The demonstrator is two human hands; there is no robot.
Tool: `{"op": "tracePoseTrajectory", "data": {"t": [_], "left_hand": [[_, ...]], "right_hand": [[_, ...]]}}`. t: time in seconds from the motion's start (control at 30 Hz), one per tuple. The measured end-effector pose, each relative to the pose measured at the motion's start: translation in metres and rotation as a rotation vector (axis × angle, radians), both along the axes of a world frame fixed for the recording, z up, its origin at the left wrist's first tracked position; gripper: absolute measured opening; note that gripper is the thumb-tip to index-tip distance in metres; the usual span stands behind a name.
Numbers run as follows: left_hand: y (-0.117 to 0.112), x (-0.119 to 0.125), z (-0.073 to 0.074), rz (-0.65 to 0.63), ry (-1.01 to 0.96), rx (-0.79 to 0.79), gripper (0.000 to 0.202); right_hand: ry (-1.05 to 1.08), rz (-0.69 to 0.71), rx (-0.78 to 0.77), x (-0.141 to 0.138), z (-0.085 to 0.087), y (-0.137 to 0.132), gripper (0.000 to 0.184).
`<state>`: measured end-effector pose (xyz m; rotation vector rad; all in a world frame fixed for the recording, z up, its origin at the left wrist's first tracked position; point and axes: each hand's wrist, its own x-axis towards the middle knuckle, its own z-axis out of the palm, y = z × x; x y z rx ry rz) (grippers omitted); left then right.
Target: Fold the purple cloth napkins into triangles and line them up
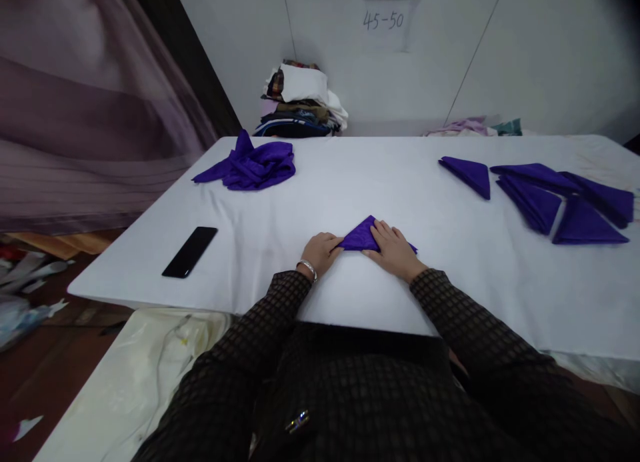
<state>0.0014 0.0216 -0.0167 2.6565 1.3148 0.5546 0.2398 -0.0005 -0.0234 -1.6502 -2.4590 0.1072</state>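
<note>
A purple cloth (359, 238) folded into a small triangle lies on the white-covered table in front of me. My left hand (320, 253), with a silver bracelet at the wrist, is closed on the cloth's left corner between thumb and fingers. My right hand (395, 250) rests flat over the right part of the triangle, its fingers stretched out and covering some of the fabric. The cloth's right tip shows just past that hand.
A crumpled purple cloth (260, 165) lies at the back left, a black phone (190, 252) nearer. Several folded purple triangles (537, 202) sit at the right on the white table (350, 175). Behind the table is a clothes pile (303, 99); a curtain (90, 102) hangs at left.
</note>
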Motion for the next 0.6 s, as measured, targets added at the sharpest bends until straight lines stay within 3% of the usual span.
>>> {"op": "tracePoseTrajectory", "data": {"t": [0.3,0.6], "left_hand": [[-0.0024,0.0042,0.0018,0.074,0.131,0.052,0.020],[-0.0050,0.0048,0.0035,0.013,0.088,0.069,0.025]], "right_hand": [[0.009,-0.001,0.011,0.0007,-0.0017,0.0012,0.077],[0.027,0.000,-0.011,-0.0006,0.0014,0.0002,0.077]]}}
